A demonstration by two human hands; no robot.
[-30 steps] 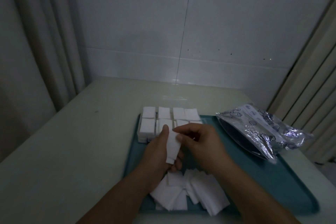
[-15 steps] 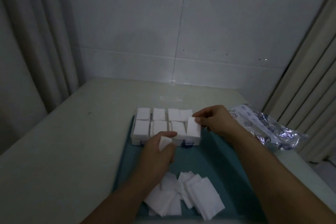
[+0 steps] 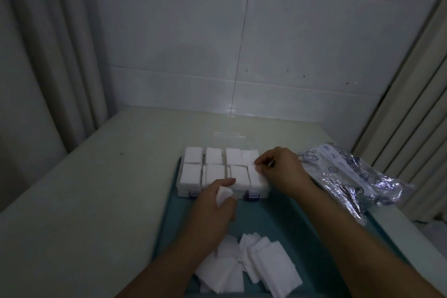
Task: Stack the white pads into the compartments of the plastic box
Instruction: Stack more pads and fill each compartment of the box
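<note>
Pads [image 3: 244, 266] lie loose near of the box [image 3: 223, 173], whose compartments look nearly full, while the right hand [image 3: 281, 169] pinches one into its near-right cell and the left hand [image 3: 215, 208] grips spares [image 3: 223, 195], ready to feed.

dim, greyish light fills the room. the back wall [image 3: 242, 43] is large glossy white tiles with thin grout lines and faint glare near the top. pale pleated curtains hang at the left [image 3: 48, 55] and at the right [image 3: 411, 116]. a light, matte table [image 3: 84, 201] butts against the wall.
</note>
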